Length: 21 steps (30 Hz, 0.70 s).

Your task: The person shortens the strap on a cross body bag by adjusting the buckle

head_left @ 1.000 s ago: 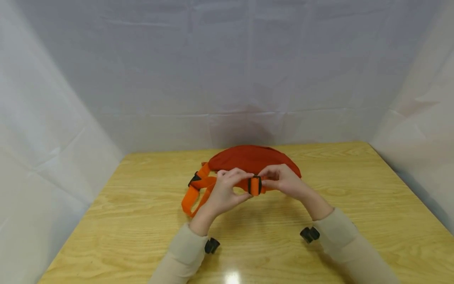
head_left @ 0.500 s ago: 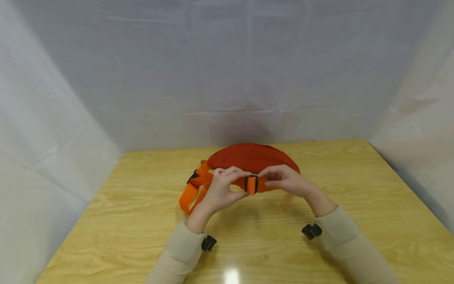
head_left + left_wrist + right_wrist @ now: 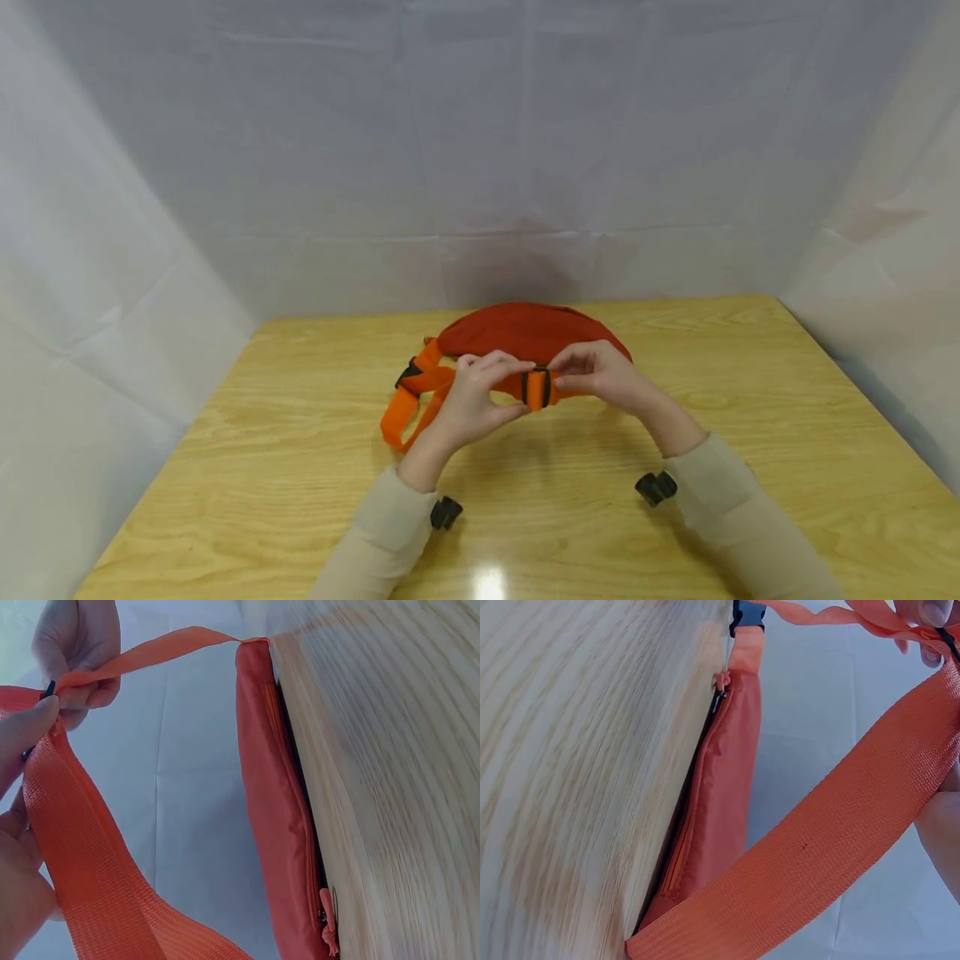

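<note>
A red waist bag lies toward the back of the table, its orange strap lifted at the front. The person's left hand holds the black strap adjuster between thumb and fingertips, with orange webbing threaded through it. Just right of it, the right hand pinches the strap with thumb and fingers, as the left wrist view shows. From the bag's left end the strap runs through a black side-release buckle, fastened, and forms a loose loop. Fingers partly hide the adjuster in both wrist views.
The wood-grain table reaches back to a pale sheet wall, with more sheeting at both sides. A zipper with a small cord pull runs along the bag. Black wrist cameras sit at the cuffs.
Both hands and the adjuster shift slightly left, then back right. The right fingers now sit closer to the adjuster than half a second ago. The bag stays in place.
</note>
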Motion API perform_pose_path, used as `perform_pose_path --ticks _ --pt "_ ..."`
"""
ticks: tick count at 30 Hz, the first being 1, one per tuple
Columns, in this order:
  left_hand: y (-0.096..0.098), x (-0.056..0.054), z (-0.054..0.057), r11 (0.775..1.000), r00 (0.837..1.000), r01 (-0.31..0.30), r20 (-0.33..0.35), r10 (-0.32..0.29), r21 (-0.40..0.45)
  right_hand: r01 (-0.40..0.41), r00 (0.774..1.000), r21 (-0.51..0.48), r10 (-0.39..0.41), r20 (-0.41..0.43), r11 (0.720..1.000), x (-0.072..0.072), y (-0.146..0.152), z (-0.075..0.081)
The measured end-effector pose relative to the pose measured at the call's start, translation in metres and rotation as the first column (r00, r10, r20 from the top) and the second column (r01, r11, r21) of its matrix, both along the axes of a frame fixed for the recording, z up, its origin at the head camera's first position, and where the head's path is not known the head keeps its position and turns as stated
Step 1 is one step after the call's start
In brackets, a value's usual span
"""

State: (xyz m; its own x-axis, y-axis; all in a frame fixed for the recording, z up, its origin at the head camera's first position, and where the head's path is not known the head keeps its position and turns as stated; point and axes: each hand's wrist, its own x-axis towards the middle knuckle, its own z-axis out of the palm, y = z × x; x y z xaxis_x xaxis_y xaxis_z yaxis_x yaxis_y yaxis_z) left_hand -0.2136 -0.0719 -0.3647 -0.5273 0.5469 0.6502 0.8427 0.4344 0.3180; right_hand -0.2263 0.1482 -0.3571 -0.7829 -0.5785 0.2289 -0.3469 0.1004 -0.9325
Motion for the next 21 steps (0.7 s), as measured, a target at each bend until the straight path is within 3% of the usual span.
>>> perform_pose_path --ticks 5,14,21 --pt "0.002 0.001 0.0 1.0 1.0 -0.002 -0.004 0.002 0.003 0.038 0.999 0.023 -0.039 0.02 0.999 0.002 -0.002 0.002" --pt "0.0 0.003 0.0 0.999 0.999 -0.034 -0.006 0.034 0.002 -0.086 0.991 0.087 0.094 -0.092 0.993 0.0 0.006 -0.003" --pt "-0.002 0.003 0.002 1.0 1.0 -0.03 0.008 0.03 0.004 -0.062 0.996 0.098 0.068 -0.062 0.993 0.0 0.007 -0.004"
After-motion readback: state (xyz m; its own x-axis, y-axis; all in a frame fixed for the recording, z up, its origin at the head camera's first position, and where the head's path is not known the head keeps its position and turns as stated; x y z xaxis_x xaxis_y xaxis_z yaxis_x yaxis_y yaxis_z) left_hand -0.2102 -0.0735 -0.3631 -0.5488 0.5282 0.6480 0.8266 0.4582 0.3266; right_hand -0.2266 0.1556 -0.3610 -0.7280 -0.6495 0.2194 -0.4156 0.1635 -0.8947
